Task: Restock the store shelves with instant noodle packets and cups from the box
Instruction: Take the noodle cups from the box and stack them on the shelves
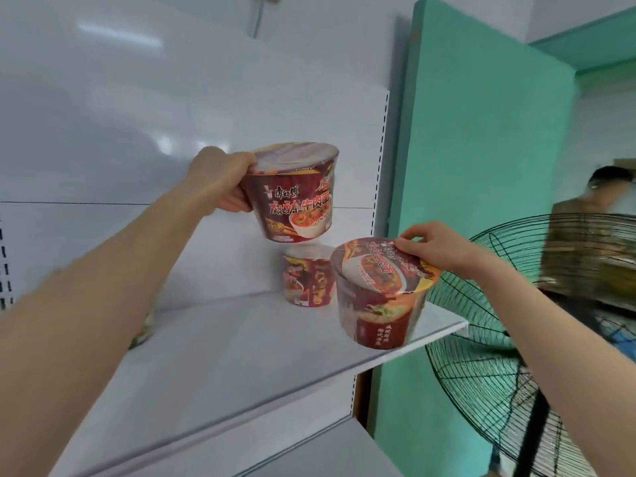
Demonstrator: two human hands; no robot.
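My left hand [220, 182] grips a dark red noodle cup [296, 197] by its rim and side, held in the air above the white shelf [241, 346]. Directly below it a smaller red cup [308, 278] stands at the back of the shelf. My right hand [430, 246] holds the lid edge of a second large red cup [378, 294], which sits tilted at the shelf's right front edge. Another packet [144, 330] peeks out from behind my left forearm.
A white back panel rises behind the shelf, with a lower shelf [275, 449] beneath. A teal wall [481, 166] stands to the right. A black wire fan [516, 339] is close to my right arm. A person [592, 242] carries a box at far right.
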